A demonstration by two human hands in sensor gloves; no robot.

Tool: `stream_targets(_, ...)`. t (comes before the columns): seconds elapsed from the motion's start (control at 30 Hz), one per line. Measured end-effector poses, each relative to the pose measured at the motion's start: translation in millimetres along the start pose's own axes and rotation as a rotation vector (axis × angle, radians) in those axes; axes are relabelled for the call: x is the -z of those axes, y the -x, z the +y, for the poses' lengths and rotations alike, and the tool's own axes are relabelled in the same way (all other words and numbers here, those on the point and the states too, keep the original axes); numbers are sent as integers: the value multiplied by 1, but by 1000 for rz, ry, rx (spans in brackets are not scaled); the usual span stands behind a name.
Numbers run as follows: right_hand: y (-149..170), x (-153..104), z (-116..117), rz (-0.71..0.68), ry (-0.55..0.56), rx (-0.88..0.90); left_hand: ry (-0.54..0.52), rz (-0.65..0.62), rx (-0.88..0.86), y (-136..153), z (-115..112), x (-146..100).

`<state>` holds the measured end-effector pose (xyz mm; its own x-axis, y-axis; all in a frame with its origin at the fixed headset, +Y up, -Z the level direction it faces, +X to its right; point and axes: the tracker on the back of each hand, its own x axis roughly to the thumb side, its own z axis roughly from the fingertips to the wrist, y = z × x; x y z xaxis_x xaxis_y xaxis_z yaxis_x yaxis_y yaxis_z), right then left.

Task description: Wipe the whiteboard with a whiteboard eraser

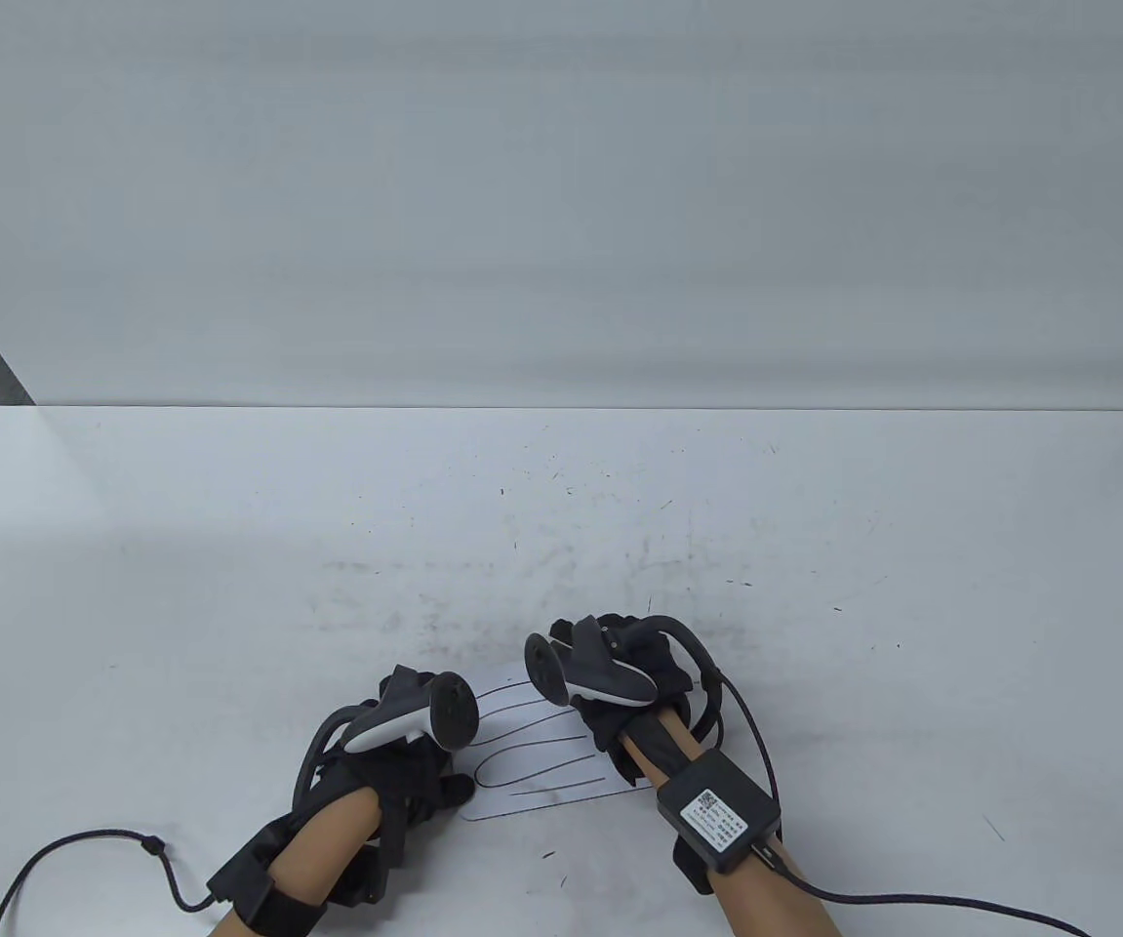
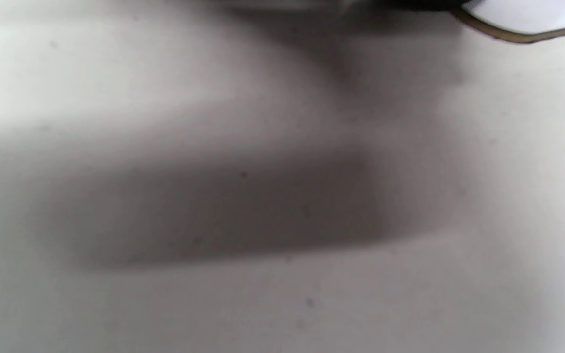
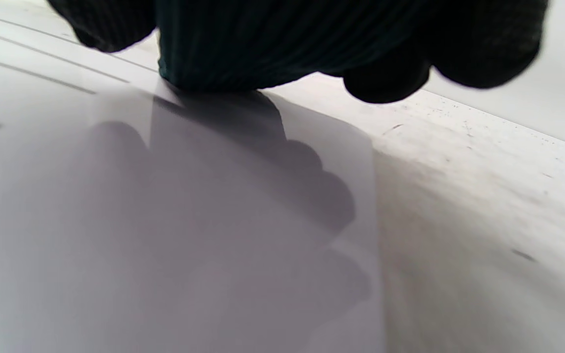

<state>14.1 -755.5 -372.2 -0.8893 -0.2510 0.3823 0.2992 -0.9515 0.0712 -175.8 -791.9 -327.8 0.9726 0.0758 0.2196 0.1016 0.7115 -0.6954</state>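
On the whiteboard (image 1: 537,747), the right hand (image 1: 620,683) presses an eraser (image 3: 243,49).

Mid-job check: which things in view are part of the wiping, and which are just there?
Part of the job:
whiteboard with dark pen lines
eraser, dark, pressed on the board by the right hand
left hand at the board's left edge

Just there:
table, scuffed
cables

whiteboard (image 1: 532,747): both hands are covering its left and right ends
eraser: nothing is showing it plainly
left wrist view: blurring into grey shadow beside the whiteboard
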Motion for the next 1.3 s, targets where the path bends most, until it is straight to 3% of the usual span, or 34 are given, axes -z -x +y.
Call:
stream_targets(0.37, -12, -88, 12, -69, -12, -45, -7, -1, -7, 0, 0, 0)
stream_targets(0.6, -12, -112, 16, -80, -21, -52, -9, -5, -14, 1, -1, 0)
stream_targets(0.87, -11, -90, 11, -94, -38, -51, -2, -14, -24, 2, -1, 1)
stream_targets(1.3, -17, -2, -8, -36, -2, -38, 4, -20, -25, 3, -1, 1)
